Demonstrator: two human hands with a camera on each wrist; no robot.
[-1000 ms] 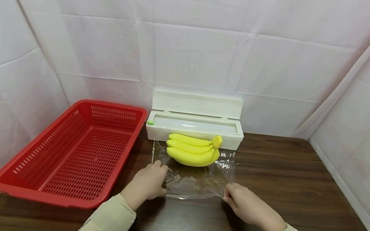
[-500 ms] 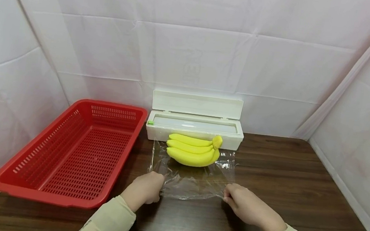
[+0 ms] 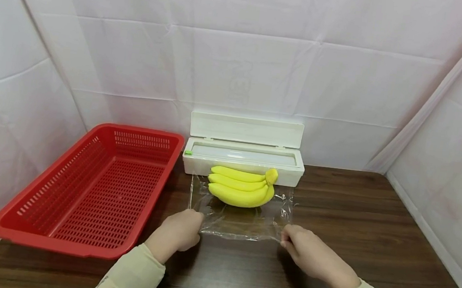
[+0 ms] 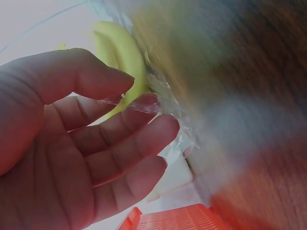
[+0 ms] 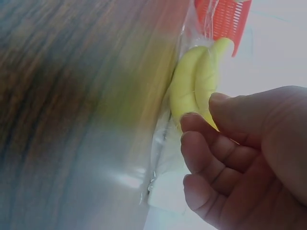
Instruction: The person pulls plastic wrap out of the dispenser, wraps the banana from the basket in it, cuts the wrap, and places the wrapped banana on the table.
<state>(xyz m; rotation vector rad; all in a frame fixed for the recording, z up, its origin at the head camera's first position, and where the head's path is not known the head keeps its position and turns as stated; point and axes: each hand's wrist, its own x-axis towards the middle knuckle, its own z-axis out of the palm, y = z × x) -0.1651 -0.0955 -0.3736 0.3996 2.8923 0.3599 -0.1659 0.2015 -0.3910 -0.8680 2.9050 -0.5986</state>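
Observation:
A bunch of yellow bananas (image 3: 240, 195) lies on a sheet of clear cling film (image 3: 243, 224) pulled out from a white dispenser box (image 3: 249, 172). My left hand (image 3: 178, 234) pinches the film's near left corner. In the left wrist view, a strand of the cling film (image 4: 144, 108) passes between thumb and index finger of the left hand (image 4: 91, 139), the other fingers loosely bent. At the near right corner my right hand (image 3: 314, 255) pinches the film between thumb and curled fingers. The bananas (image 5: 194, 84) show just beyond the right hand (image 5: 240, 158) in the right wrist view.
A red plastic basket (image 3: 69, 248) with slotted walls stands at the left. The dispenser's lid (image 3: 245, 130) is raised, and a green slider (image 3: 188, 152) sits at its left end. Dark wood tabletop (image 3: 374, 236) extends to the right. White curtains (image 3: 239, 69) enclose the table.
My left hand has shifted left, its extended fingers now curled at the film's corner. The film's near edge has moved slightly away and straightened. The right hand has barely moved; the bananas stay put.

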